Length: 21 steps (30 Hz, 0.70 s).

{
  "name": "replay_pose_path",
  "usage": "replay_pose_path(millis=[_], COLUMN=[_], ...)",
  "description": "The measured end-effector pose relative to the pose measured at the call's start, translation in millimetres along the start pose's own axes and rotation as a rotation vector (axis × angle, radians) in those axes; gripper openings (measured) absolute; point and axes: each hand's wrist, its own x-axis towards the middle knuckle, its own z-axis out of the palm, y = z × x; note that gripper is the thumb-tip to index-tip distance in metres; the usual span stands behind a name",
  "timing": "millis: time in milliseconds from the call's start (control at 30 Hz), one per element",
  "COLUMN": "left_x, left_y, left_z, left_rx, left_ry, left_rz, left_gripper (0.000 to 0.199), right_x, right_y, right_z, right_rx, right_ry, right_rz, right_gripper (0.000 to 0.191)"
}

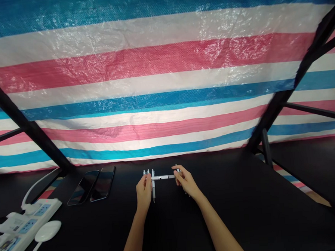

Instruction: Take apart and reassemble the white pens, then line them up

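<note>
My left hand [144, 191] and my right hand [186, 182] hover over a black tabletop [233, 197]. A white pen [164, 177] lies crosswise between them, its left end in my left fingers and its right end pinched by my right fingers. A second white pen with a metal tip [153, 190] points downward by my left hand, and my left hand appears to hold it too. Several more pen ends [148, 172] stick up behind my left fingers. Parts of these pens are hidden by my fingers.
Two dark smartphones [83, 188] lie side by side on the left. Further left are a white power strip [28, 226] with a plugged-in cable and a white oval device [48, 231]. Black metal frame bars [270, 116] and a striped tarpaulin [154, 81] stand behind the table.
</note>
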Motion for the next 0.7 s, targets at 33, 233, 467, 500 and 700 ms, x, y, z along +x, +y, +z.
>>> replay_pose_path(millis=[33, 233, 467, 500, 700], left_x=[-0.1, 2.2, -0.5, -0.4, 0.6], left_y=[-0.2, -3.1, -0.3, -1.0, -2.1], left_z=[0.2, -0.6, 0.1, 0.1, -0.2], left_rx=[-0.004, -0.058, -0.002, 0.002, -0.038], left_ry=[0.001, 0.021, -0.002, 0.0, 0.03], left_rz=[-0.001, -0.03, 0.01, 0.008, -0.013], left_gripper=[0.045, 0.043, 0.045, 0.045, 0.046], right_x=[0.1, 0.0, 0.2, 0.3, -0.6], right_y=[-0.4, -4.6, -4.0, -3.9, -2.8], right_z=[-0.8, -6.3, -5.2, -5.6, -7.6], right_rx=[-0.005, -0.025, -0.242, -0.258, -0.224], right_ry=[-0.018, -0.043, -0.02, -0.031, 0.016], right_rz=[-0.006, -0.093, -0.085, -0.105, -0.174], right_gripper=[0.032, 0.038, 0.036, 0.037, 0.03])
